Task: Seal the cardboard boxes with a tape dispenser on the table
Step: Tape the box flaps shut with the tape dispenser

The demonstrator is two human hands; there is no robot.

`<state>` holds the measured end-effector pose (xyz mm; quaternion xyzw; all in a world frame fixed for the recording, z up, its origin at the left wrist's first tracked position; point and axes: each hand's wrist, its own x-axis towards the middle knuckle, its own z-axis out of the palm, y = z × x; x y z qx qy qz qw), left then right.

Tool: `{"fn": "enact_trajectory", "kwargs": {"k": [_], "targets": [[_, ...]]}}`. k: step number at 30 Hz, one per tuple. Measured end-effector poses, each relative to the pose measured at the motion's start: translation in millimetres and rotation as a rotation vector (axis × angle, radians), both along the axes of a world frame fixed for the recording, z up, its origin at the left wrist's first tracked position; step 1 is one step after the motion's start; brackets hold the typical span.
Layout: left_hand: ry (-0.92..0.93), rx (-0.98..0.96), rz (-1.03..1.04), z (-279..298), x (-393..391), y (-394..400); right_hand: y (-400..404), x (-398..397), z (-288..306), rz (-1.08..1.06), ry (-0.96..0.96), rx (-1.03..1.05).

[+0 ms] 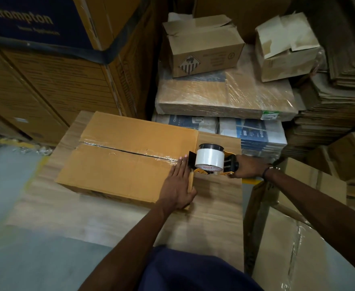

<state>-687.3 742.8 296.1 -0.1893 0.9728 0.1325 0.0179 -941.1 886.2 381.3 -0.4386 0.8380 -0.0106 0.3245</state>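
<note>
A brown cardboard box lies flat on the table, its flaps closed and a strip of clear tape running along the centre seam. My left hand presses flat on the box's right end, fingers straight, thumb over the edge. My right hand grips the handle of a yellow-and-black tape dispenser with a white tape roll, held at the box's right edge where the seam ends.
Tall stacked cartons stand at the back left. Shrink-wrapped packs carry two small opened boxes behind the table. Flattened cardboard piles rise at the right, and a taped carton sits at the lower right.
</note>
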Motion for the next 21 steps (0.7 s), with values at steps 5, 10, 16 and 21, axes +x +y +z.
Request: {"fn": "enact_trajectory", "kwargs": {"k": [5, 10, 16, 21], "targets": [[-0.016, -0.010, 0.000, -0.3, 0.5, 0.1, 8.3, -6.2, -19.0, -0.011, 0.006, 0.003], [-0.008, 0.000, 0.003, 1.0, 0.9, 0.8, 6.4, -11.2, -26.6, 0.000, 0.004, 0.011], [-0.005, -0.002, 0.003, -0.3, 0.3, 1.2, 3.0, -18.8, -37.3, 0.014, 0.024, -0.001], [0.014, 0.026, 0.008, -1.2, 0.2, 0.5, -0.5, -18.6, -40.1, 0.006, 0.011, 0.014]]}}
